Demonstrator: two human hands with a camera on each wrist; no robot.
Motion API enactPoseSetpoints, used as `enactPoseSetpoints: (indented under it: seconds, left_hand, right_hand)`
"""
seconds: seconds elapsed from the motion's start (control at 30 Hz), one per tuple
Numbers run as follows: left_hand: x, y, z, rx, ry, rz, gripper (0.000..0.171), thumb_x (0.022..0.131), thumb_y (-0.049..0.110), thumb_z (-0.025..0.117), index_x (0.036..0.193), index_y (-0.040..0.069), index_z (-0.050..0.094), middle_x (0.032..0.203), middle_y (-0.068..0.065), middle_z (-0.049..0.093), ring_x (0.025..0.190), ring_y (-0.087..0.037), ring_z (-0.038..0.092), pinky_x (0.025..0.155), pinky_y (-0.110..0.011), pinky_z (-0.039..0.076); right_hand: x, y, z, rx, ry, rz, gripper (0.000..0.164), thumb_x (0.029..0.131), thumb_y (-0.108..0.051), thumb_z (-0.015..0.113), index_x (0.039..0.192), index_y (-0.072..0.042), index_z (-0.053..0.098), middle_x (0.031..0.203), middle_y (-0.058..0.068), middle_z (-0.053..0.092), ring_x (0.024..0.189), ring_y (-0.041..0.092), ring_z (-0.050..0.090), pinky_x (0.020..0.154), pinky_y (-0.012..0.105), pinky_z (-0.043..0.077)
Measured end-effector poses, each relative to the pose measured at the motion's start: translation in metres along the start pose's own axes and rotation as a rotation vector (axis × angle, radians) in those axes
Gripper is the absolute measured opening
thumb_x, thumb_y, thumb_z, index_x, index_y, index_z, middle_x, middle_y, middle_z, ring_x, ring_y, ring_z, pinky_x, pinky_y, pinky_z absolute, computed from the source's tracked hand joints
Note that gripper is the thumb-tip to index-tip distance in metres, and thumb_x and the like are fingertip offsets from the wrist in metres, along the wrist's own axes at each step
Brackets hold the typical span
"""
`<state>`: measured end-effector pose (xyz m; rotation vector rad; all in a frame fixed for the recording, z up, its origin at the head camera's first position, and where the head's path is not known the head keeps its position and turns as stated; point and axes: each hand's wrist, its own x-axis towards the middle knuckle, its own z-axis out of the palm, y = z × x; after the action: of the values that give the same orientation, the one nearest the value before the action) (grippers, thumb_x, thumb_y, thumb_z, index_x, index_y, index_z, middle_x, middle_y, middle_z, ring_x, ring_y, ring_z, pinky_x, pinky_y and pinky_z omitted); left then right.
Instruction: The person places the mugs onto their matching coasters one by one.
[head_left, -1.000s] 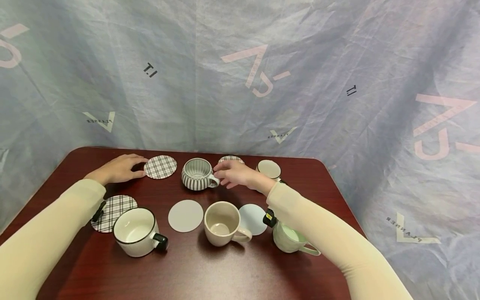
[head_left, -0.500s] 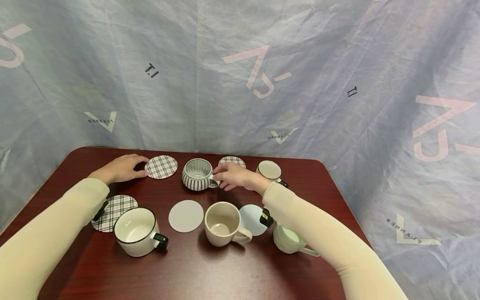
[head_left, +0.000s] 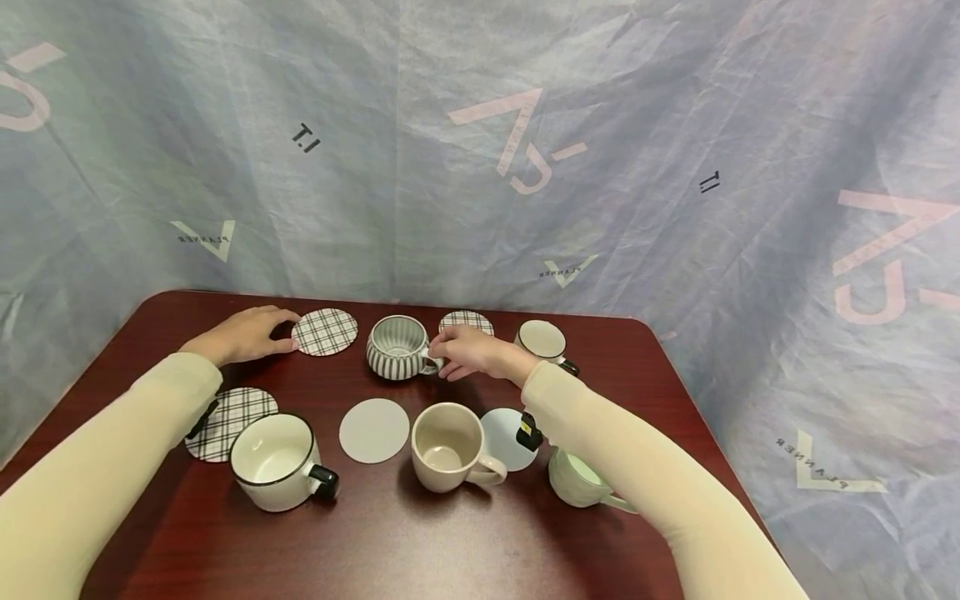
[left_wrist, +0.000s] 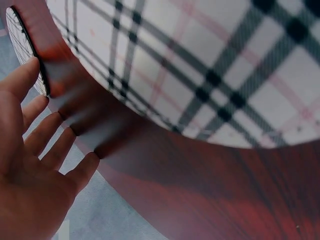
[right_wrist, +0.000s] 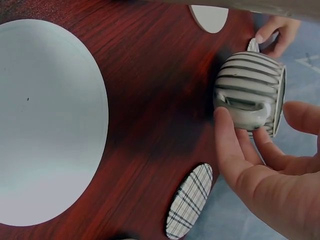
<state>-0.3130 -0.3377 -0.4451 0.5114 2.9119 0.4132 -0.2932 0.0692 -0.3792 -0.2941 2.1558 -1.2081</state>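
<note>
On the table's far left, my left hand [head_left: 247, 333] lies with loosely bent, spread fingers. Its thumb and index fingertip touch the edge of a round plaid coaster [head_left: 324, 332]; in the left wrist view this coaster [left_wrist: 22, 47] is seen nearly edge-on. A grey-and-white striped mug [head_left: 396, 350] stands right of it, its handle pointing right. My right hand [head_left: 474, 352] is at that handle, fingertips touching it. The right wrist view shows the fingers beside the mug handle [right_wrist: 245, 112], with the thumb held apart near the rim.
Another plaid coaster [head_left: 467, 322] and a black-handled white mug [head_left: 542, 339] are behind my right hand. Nearer stand a black-rimmed white mug [head_left: 273, 467], a beige mug [head_left: 444, 450] and a green mug [head_left: 577, 479]. Plain coasters [head_left: 373, 430] and a plaid coaster [head_left: 240, 408] lie among them.
My right hand has come slightly closer to the striped mug's handle, its fingers drawn in a little. The left hand stays by its coaster. The mugs have not moved.
</note>
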Motion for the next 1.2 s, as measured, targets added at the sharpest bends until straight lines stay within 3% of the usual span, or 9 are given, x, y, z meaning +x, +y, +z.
enactPoseSetpoints:
  seconds: [0.33,0.67,0.87,1.2]
  left_hand:
    - [0.002,0.003,-0.001,-0.003,-0.013,-0.009,0.061,0.104,0.032,0.07,0.151,-0.003,0.052,0.154,-0.041,0.043,0.142,-0.062,0.039,0.112,-0.076,0.035]
    - [0.0,0.002,-0.001,-0.015,-0.011,0.011,0.061,0.104,0.031,0.069,0.151,-0.004,0.052,0.153,-0.041,0.043,0.141,-0.063,0.039,0.112,-0.076,0.034]
    - [-0.002,0.002,0.001,-0.024,-0.01,0.007,0.06,0.104,0.03,0.069,0.151,-0.004,0.052,0.152,-0.041,0.044,0.14,-0.062,0.04,0.112,-0.076,0.035]
    - [-0.003,0.003,-0.001,-0.035,-0.002,0.013,0.061,0.105,0.031,0.068,0.151,-0.005,0.051,0.153,-0.041,0.043,0.14,-0.062,0.041,0.111,-0.076,0.036]
  right_hand:
    - [0.008,0.005,-0.001,0.029,-0.007,0.035,0.031,0.109,-0.016,0.058,0.131,0.004,0.061,0.12,0.013,0.064,0.1,0.029,0.074,0.1,0.047,0.059]
    - [0.013,0.007,-0.002,0.022,-0.053,0.026,0.028,0.11,-0.012,0.054,0.127,0.008,0.063,0.121,0.015,0.065,0.12,0.043,0.069,0.103,0.046,0.058]
    - [0.014,0.009,-0.001,0.034,-0.075,0.031,0.026,0.111,-0.012,0.055,0.122,0.01,0.064,0.118,0.018,0.068,0.116,0.04,0.072,0.105,0.048,0.056]
    - [0.015,0.008,-0.001,0.029,-0.084,0.02,0.029,0.112,-0.011,0.053,0.127,0.013,0.061,0.123,0.025,0.068,0.115,0.04,0.072,0.103,0.045,0.058]
